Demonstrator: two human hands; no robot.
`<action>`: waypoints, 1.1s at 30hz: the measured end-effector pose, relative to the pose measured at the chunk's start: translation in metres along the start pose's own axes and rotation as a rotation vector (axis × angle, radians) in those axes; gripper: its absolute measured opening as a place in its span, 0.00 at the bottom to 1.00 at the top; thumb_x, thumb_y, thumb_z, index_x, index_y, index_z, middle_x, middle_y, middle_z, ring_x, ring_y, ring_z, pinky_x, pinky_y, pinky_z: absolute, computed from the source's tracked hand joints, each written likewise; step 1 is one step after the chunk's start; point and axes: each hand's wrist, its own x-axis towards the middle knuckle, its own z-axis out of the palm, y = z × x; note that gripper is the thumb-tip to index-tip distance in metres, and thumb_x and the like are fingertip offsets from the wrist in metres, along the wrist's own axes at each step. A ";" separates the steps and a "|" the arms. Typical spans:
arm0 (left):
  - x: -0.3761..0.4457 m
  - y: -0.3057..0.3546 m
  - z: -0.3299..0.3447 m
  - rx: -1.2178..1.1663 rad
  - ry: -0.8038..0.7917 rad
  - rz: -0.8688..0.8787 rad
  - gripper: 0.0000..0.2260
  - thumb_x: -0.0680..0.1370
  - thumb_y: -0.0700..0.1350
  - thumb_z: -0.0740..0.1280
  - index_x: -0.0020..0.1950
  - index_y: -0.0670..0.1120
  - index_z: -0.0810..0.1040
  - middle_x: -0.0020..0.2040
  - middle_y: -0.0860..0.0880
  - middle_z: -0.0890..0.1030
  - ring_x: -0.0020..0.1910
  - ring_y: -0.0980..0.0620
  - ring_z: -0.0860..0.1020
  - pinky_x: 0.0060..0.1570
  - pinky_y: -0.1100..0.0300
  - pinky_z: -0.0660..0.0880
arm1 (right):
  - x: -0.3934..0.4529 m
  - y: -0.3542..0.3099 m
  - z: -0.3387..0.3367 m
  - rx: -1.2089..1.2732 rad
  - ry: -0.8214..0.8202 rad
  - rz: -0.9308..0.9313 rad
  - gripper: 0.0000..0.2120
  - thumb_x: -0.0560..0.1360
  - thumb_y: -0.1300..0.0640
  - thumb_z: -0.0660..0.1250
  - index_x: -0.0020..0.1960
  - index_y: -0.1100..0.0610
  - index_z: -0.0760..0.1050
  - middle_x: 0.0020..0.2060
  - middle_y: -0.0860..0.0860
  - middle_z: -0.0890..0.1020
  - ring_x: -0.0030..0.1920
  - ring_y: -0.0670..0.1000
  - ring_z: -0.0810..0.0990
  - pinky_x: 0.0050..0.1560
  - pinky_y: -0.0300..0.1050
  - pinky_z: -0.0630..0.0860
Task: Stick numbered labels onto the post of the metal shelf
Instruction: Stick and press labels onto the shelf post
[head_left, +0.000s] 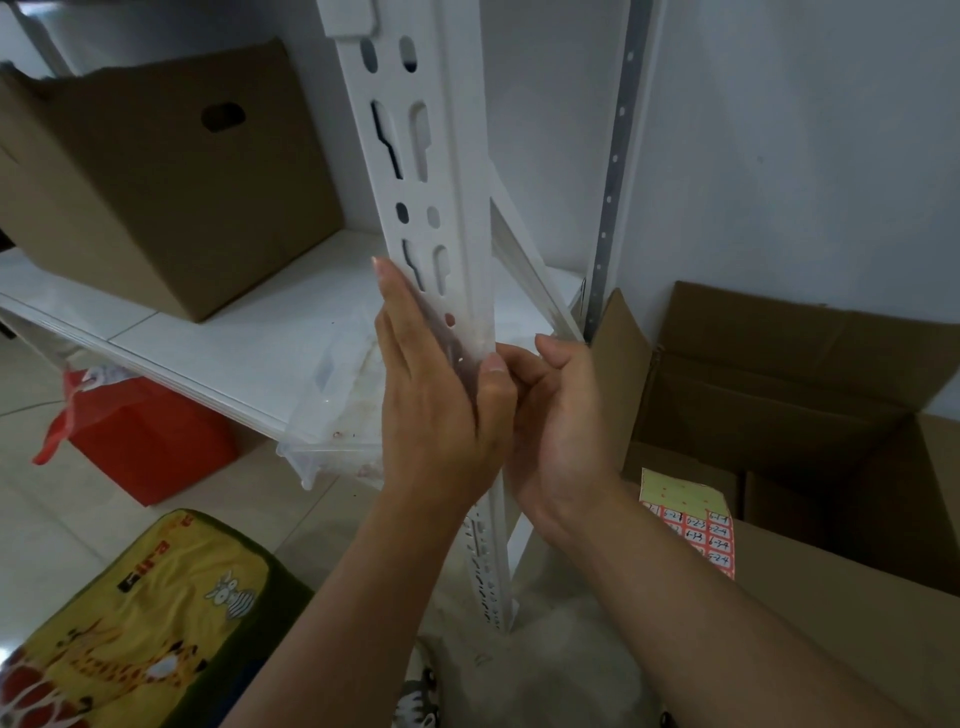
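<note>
2 hands meet on the white slotted post (457, 197) of the shelf. Our left hand (441, 410) lies flat against its face, fingers straight, gripping nothing. Our right hand (561, 415) pinches at the post's edge, perhaps on a label; we cannot tell. Beside us, the red label sheet (701, 535) rests on a cardboard box (831, 613).

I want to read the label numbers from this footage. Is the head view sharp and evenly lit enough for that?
Head view: soft, even indoor light, no harsh glare; wide-angle lens bends the post and shelf edges; the label sheet near the right hand is small and slightly soft, handwritten numbers only partly legible; the left hand covers any label on the post.
</note>
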 end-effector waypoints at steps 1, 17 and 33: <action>-0.001 0.002 0.002 -0.018 0.030 -0.013 0.35 0.75 0.43 0.59 0.75 0.29 0.45 0.69 0.45 0.61 0.57 0.79 0.56 0.56 0.84 0.57 | 0.000 0.000 0.000 0.002 0.000 -0.001 0.27 0.76 0.45 0.55 0.53 0.66 0.80 0.52 0.65 0.81 0.57 0.61 0.79 0.61 0.54 0.74; 0.006 0.022 0.007 0.050 0.164 -0.166 0.31 0.79 0.49 0.59 0.76 0.41 0.50 0.68 0.47 0.65 0.56 0.68 0.62 0.45 0.83 0.63 | -0.008 -0.007 0.005 0.032 -0.011 0.021 0.25 0.81 0.50 0.50 0.48 0.62 0.82 0.43 0.57 0.85 0.50 0.53 0.82 0.54 0.44 0.78; 0.006 0.021 0.009 0.088 0.108 -0.140 0.36 0.74 0.48 0.57 0.77 0.38 0.46 0.64 0.42 0.66 0.50 0.53 0.71 0.37 0.68 0.67 | -0.004 -0.006 0.001 0.079 -0.034 0.032 0.27 0.77 0.46 0.51 0.40 0.62 0.82 0.39 0.58 0.82 0.46 0.55 0.79 0.54 0.50 0.72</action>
